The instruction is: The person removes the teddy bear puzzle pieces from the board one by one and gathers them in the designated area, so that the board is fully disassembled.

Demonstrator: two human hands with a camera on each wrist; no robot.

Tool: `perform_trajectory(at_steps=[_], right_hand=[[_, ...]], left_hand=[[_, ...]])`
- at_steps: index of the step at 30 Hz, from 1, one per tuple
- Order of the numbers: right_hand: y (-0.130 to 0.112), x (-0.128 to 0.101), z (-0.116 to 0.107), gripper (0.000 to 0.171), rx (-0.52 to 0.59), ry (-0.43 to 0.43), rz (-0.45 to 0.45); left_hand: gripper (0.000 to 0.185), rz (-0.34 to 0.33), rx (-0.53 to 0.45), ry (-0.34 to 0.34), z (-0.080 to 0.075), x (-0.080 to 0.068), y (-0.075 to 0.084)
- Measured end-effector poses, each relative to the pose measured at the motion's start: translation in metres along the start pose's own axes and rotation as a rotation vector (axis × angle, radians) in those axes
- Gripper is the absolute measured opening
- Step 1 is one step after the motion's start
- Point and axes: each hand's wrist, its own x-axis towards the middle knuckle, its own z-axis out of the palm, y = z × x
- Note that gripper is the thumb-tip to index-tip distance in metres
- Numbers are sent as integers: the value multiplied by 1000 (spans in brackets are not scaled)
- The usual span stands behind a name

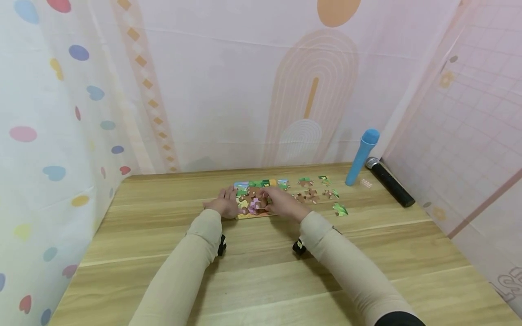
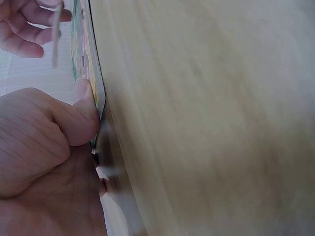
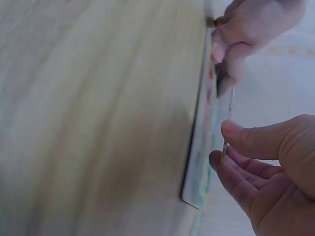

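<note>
Two hands on the puzzle board (image 1: 253, 203), mid-worktop (image 1: 261, 271): left hand (image 1: 225, 204) steadies its left edge, right hand (image 1: 281, 203) pinches a puzzle piece (image 3: 228, 123) thinly. Best lower it flat, aligned, then press.

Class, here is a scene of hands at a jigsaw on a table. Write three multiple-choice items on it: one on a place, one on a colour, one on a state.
1. Where do the loose pieces lie?
A. right of the puzzle board
B. left of it
C. on the floor

2. What colour is the upright tube?
A. red
B. blue
C. green

3. What is the right hand doing?
A. lying flat and idle
B. pinching a piece
C. holding the black stick

Answers:
1 A, the head view shows them scattered to the board's right.
2 B, it is light blue.
3 B, the right wrist view shows thumb and fingers pinching a thin piece over the board.
</note>
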Motion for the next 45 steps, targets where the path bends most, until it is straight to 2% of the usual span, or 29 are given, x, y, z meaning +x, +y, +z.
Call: perform_trajectory(at_steps=[6, 15, 22, 24, 37, 41, 45], right_hand=[[4, -17, -22, 49, -5, 25, 18], [50, -64, -55, 46, -73, 98, -22], [85, -98, -69, 39, -41, 103, 26], [91, -103, -69, 42, -54, 97, 46], [103, -110, -67, 46, -79, 28, 144], [104, -110, -65, 45, -70, 25, 133], [92, -97, -62, 35, -126, 39, 83]], left_hand=[[83, -4, -2, 8, 0, -1, 1], [85, 12, 5, -1, 3, 2, 3], [85, 13, 11, -5, 3, 4, 5], [85, 10, 14, -7, 2, 5, 5], [87, 4, -12, -3, 1, 7, 4], [86, 6, -9, -3, 2, 6, 4], [88, 7, 1, -6, 2, 6, 3]])
